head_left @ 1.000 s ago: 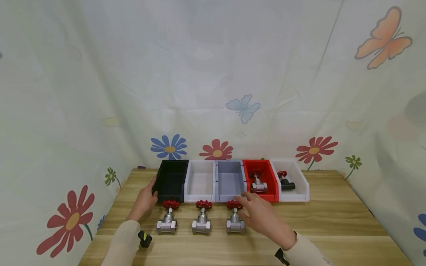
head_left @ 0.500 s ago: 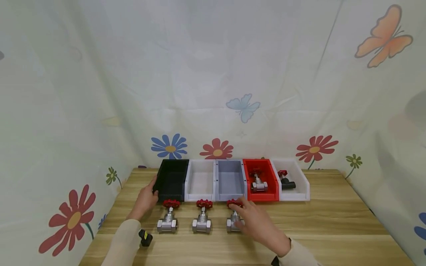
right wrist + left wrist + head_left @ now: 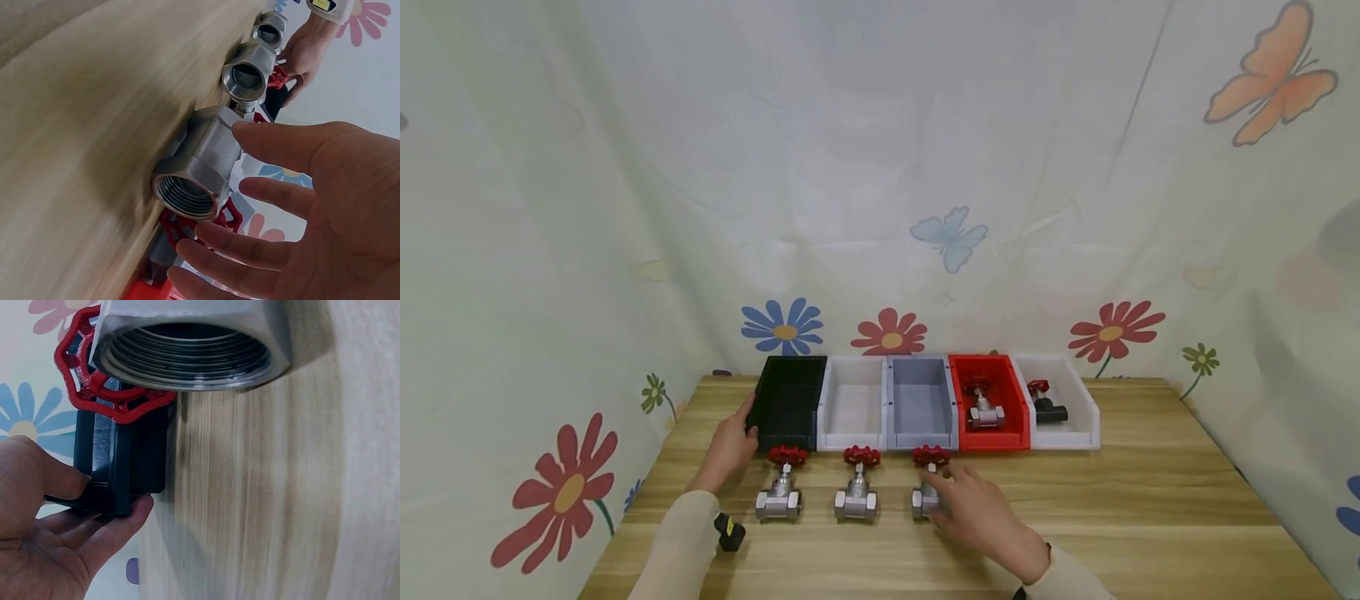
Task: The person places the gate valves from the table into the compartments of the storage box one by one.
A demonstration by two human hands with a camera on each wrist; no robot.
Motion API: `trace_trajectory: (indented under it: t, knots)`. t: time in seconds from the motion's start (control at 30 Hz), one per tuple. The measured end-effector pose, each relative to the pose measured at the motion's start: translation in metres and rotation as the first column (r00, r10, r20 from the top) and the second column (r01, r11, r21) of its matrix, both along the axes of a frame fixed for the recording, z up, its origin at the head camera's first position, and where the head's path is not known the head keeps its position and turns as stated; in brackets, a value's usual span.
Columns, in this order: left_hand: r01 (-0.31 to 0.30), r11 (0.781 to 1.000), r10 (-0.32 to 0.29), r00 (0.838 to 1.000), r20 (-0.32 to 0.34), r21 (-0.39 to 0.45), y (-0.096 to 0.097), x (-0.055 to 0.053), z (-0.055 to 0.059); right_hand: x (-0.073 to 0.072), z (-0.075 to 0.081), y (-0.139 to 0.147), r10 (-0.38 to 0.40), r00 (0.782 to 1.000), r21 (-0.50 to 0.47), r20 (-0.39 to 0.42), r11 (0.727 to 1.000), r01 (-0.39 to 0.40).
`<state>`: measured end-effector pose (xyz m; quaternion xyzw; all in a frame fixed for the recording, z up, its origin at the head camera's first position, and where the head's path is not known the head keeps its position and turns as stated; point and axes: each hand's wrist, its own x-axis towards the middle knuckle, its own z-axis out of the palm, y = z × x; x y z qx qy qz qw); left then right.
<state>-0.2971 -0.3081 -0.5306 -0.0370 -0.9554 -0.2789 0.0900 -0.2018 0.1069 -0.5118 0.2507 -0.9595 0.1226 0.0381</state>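
Observation:
My left hand grips the side wall of a black bin. In the left wrist view the thumb lies on the near side of that bin's wall and the fingers pass behind it. Three silver gate valves with red handwheels lie in a row before the bins: a left valve, a middle valve and a right valve. My right hand is at the right valve, fingers extended around its body in the right wrist view; whether the thumb touches it I cannot tell.
Right of the black bin stand a white bin, a grey bin, a red bin with a similar valve, and another white bin holding a black fitting with a red handle. A patterned curtain hangs behind.
My right hand has come down from the right valve's handwheel towards its body. The left hand stays on the black bin; the valves keep their places.

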Motion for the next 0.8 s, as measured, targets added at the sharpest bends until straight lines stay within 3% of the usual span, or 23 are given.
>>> trace_trajectory:
  t: [0.13, 0.33, 0.6, 0.8]
  knots:
    - [0.003, 1.000, -0.003, 1.000, -0.011, 0.005, -0.001, -0.001, -0.001, 0.002, -0.003, 0.001, 0.012, 1.000, 0.004, -0.008, 1.000, -0.012]
    - [0.006, 1.000, -0.006, 1.000, -0.009, 0.004, -0.001, -0.001, -0.001, 0.001, -0.005, -0.001, 0.009, 0.999, 0.014, 0.053, 1.000, -0.010]
    - [0.001, 1.000, -0.001, 1.000, -0.001, 0.011, 0.000, 0.001, 0.000, -0.001, -0.015, -0.005, 0.001, 0.997, 0.020, 0.077, 1.000, -0.002]
    - [0.006, 1.000, -0.006, 1.000, -0.011, 0.005, 0.000, -0.001, -0.001, -0.004, -0.020, -0.007, 0.003, 0.999, 0.005, 0.043, 1.000, -0.004]
